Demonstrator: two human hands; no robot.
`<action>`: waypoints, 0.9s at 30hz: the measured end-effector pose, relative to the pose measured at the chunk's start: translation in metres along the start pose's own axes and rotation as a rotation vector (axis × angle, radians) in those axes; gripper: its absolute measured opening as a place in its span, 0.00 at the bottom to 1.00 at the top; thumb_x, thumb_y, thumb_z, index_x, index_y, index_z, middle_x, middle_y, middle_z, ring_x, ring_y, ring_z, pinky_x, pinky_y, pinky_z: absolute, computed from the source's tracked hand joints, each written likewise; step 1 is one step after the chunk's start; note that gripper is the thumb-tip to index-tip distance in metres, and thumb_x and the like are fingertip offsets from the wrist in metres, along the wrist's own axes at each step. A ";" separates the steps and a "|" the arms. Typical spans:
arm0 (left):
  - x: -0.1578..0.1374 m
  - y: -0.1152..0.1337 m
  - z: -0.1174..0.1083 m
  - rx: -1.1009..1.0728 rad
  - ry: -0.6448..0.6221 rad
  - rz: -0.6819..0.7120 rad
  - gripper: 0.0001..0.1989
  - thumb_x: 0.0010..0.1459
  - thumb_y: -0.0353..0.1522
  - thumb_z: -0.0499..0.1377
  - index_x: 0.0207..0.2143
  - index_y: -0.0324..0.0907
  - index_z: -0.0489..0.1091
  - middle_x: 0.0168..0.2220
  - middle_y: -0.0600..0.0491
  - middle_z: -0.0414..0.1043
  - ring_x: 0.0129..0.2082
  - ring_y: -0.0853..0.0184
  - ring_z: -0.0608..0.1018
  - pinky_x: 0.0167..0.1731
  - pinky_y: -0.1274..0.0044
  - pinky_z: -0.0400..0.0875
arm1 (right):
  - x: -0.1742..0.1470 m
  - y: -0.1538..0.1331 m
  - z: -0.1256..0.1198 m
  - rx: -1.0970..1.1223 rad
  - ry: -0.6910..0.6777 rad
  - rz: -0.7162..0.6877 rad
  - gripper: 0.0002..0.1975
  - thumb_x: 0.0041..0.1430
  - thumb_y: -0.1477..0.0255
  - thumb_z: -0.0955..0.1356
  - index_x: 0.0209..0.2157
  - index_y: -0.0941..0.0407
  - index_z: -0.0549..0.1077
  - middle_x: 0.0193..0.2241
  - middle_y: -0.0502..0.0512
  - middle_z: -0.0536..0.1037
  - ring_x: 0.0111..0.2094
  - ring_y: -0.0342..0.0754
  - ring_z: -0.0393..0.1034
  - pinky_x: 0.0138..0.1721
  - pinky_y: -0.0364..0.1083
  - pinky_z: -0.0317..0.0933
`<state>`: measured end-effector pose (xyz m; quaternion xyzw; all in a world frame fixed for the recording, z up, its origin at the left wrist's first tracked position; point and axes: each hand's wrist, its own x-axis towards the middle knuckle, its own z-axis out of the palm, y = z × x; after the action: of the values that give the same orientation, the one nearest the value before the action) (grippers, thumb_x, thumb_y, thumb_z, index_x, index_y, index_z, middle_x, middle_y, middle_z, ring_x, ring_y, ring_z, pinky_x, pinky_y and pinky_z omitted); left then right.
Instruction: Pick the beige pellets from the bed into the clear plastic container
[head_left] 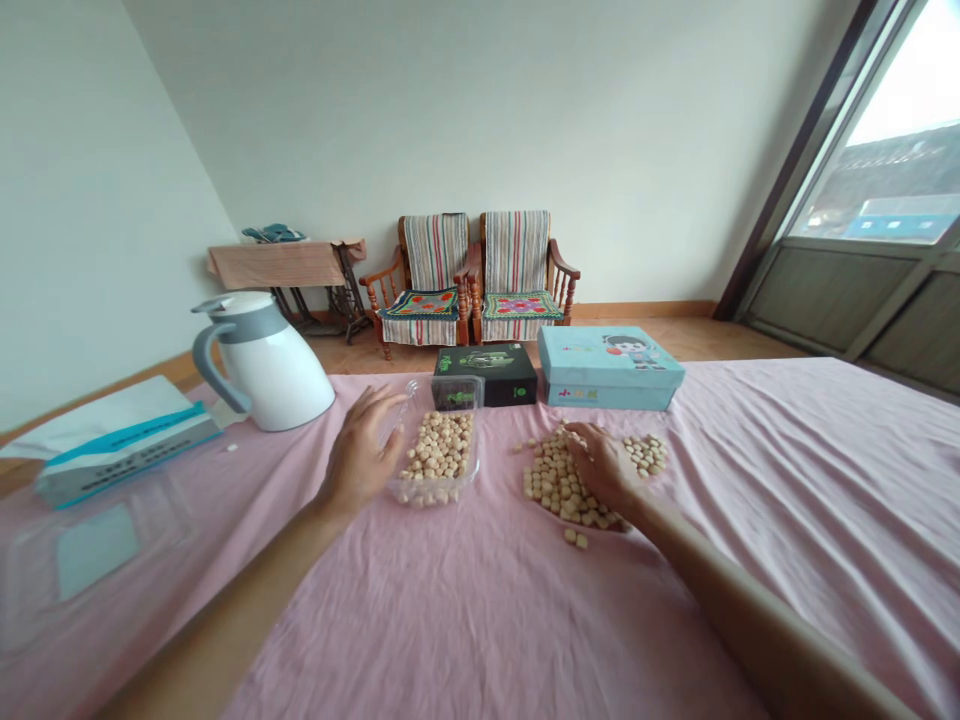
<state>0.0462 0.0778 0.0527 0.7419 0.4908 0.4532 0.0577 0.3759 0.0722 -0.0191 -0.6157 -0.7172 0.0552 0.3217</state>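
Observation:
A clear plastic container (475, 465) holds many small, round, beige biscuit-like pieces (442, 445). My left hand (364, 450) is at its left side with the fingers apart; whether they touch the rim I cannot tell. To the right, a heap of similar beige pieces (551, 480) lies on the pink cloth. My right hand (604, 468) rests on this heap, its fingers curled down over some pieces and the fingertips partly hidden. Two loose pieces (576, 539) lie in front of the heap, and a smaller cluster (646, 455) lies beyond my right hand.
Behind the container stand a black box (487, 375) and a light blue box (611, 370). At the left are a white and grey jug (277, 365), a tissue pack (131, 450) and a clear plastic lid (97, 550). Pink cloth (465, 630) covers the table.

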 end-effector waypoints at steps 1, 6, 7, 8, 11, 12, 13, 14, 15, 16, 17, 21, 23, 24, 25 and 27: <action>-0.006 0.015 -0.002 0.064 0.060 0.096 0.21 0.51 0.26 0.55 0.49 0.44 0.67 0.56 0.51 0.63 0.60 0.58 0.60 0.63 0.65 0.47 | 0.002 0.005 -0.002 0.026 0.048 0.025 0.17 0.63 0.67 0.57 0.44 0.59 0.71 0.43 0.60 0.75 0.45 0.49 0.67 0.46 0.46 0.57; -0.048 0.095 0.013 0.125 -0.257 0.539 0.17 0.58 0.25 0.52 0.49 0.45 0.66 0.45 0.49 0.71 0.48 0.63 0.72 0.52 0.72 0.66 | 0.006 0.032 -0.008 0.064 0.237 0.228 0.17 0.61 0.64 0.56 0.36 0.57 0.72 0.33 0.56 0.77 0.33 0.47 0.69 0.35 0.44 0.57; -0.056 0.105 0.022 0.148 -0.374 0.565 0.16 0.58 0.24 0.50 0.48 0.43 0.66 0.44 0.49 0.71 0.46 0.64 0.72 0.49 0.71 0.68 | 0.006 0.037 -0.008 0.053 0.256 0.256 0.17 0.61 0.64 0.57 0.35 0.57 0.72 0.32 0.56 0.77 0.32 0.47 0.68 0.34 0.43 0.56; -0.062 0.111 0.033 0.189 -0.500 0.569 0.16 0.59 0.23 0.49 0.48 0.41 0.65 0.43 0.48 0.71 0.44 0.64 0.73 0.46 0.71 0.71 | 0.006 0.040 -0.008 0.041 0.267 0.277 0.17 0.60 0.64 0.57 0.34 0.57 0.73 0.32 0.56 0.77 0.32 0.47 0.68 0.34 0.43 0.56; -0.069 0.110 0.069 0.325 -0.614 0.508 0.17 0.57 0.19 0.47 0.47 0.37 0.64 0.44 0.46 0.70 0.46 0.62 0.72 0.44 0.70 0.71 | 0.003 0.046 -0.006 0.003 0.266 0.308 0.17 0.60 0.64 0.57 0.33 0.57 0.73 0.30 0.56 0.77 0.32 0.47 0.68 0.33 0.43 0.54; -0.068 0.106 0.079 0.367 -0.610 0.490 0.17 0.57 0.19 0.47 0.47 0.36 0.64 0.44 0.45 0.69 0.47 0.62 0.71 0.45 0.69 0.71 | 0.003 0.046 -0.005 -0.008 0.260 0.309 0.17 0.60 0.64 0.57 0.33 0.56 0.74 0.30 0.56 0.77 0.31 0.47 0.67 0.32 0.43 0.53; -0.067 0.100 0.088 0.399 -0.597 0.473 0.16 0.57 0.20 0.47 0.46 0.36 0.64 0.45 0.45 0.69 0.47 0.61 0.71 0.46 0.69 0.70 | 0.003 0.045 -0.005 -0.018 0.253 0.308 0.17 0.60 0.64 0.57 0.33 0.56 0.74 0.29 0.56 0.77 0.31 0.47 0.67 0.32 0.43 0.53; -0.065 0.096 0.095 0.419 -0.591 0.463 0.14 0.58 0.20 0.47 0.45 0.36 0.64 0.44 0.45 0.69 0.47 0.61 0.71 0.46 0.69 0.70 | 0.002 0.045 -0.005 -0.026 0.247 0.302 0.16 0.60 0.65 0.57 0.32 0.56 0.73 0.29 0.56 0.77 0.31 0.47 0.68 0.32 0.43 0.53; -0.064 0.091 0.100 0.427 -0.593 0.455 0.13 0.59 0.21 0.48 0.44 0.37 0.64 0.43 0.46 0.69 0.46 0.61 0.71 0.46 0.69 0.70 | 0.002 0.044 -0.005 -0.033 0.241 0.296 0.16 0.60 0.66 0.57 0.32 0.56 0.73 0.30 0.55 0.77 0.31 0.46 0.68 0.32 0.42 0.52; -0.064 0.088 0.103 0.428 -0.598 0.447 0.12 0.59 0.21 0.48 0.43 0.37 0.65 0.42 0.47 0.69 0.45 0.62 0.71 0.45 0.70 0.70 | 0.002 0.043 -0.006 -0.039 0.235 0.292 0.15 0.60 0.66 0.58 0.32 0.55 0.73 0.30 0.55 0.77 0.31 0.46 0.68 0.32 0.42 0.52; -0.064 0.085 0.105 0.425 -0.605 0.438 0.11 0.59 0.22 0.48 0.42 0.38 0.65 0.41 0.48 0.69 0.44 0.63 0.71 0.45 0.71 0.70 | 0.002 0.042 -0.006 -0.044 0.231 0.290 0.15 0.60 0.67 0.58 0.32 0.55 0.73 0.29 0.55 0.77 0.31 0.46 0.68 0.32 0.42 0.52; -0.067 0.078 0.108 0.381 -0.603 0.380 0.08 0.60 0.23 0.48 0.37 0.40 0.65 0.39 0.51 0.67 0.40 0.66 0.71 0.41 0.73 0.71 | 0.003 0.042 -0.005 -0.050 0.212 0.277 0.13 0.59 0.68 0.58 0.32 0.56 0.72 0.29 0.55 0.76 0.31 0.46 0.68 0.31 0.42 0.52; -0.069 0.076 0.110 0.348 -0.582 0.356 0.07 0.60 0.24 0.49 0.35 0.41 0.64 0.38 0.52 0.66 0.39 0.66 0.71 0.40 0.74 0.70 | 0.003 0.043 -0.004 -0.050 0.209 0.271 0.13 0.59 0.68 0.59 0.32 0.55 0.72 0.29 0.55 0.76 0.31 0.46 0.68 0.32 0.42 0.52; -0.069 0.076 0.111 0.335 -0.571 0.348 0.06 0.60 0.24 0.49 0.35 0.41 0.63 0.37 0.52 0.66 0.39 0.67 0.71 0.40 0.74 0.70 | 0.003 0.044 -0.003 -0.051 0.209 0.267 0.12 0.59 0.68 0.59 0.32 0.55 0.72 0.30 0.54 0.76 0.31 0.46 0.68 0.32 0.42 0.52; -0.070 0.076 0.112 0.326 -0.564 0.346 0.06 0.60 0.24 0.49 0.34 0.41 0.63 0.37 0.52 0.66 0.39 0.67 0.71 0.39 0.74 0.70 | 0.003 0.045 -0.003 -0.051 0.209 0.265 0.12 0.59 0.69 0.59 0.32 0.55 0.72 0.30 0.54 0.77 0.31 0.46 0.68 0.32 0.43 0.53; -0.069 0.080 0.110 0.308 -0.561 0.370 0.06 0.59 0.23 0.50 0.34 0.40 0.63 0.36 0.52 0.66 0.38 0.67 0.71 0.39 0.74 0.70 | 0.004 0.047 -0.002 -0.056 0.205 0.266 0.12 0.58 0.69 0.59 0.32 0.55 0.73 0.30 0.54 0.77 0.31 0.46 0.68 0.31 0.43 0.53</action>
<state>0.1735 0.0222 -0.0117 0.9134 0.3760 0.1556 -0.0052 0.4160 0.0862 -0.0384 -0.7162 -0.5942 0.0140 0.3658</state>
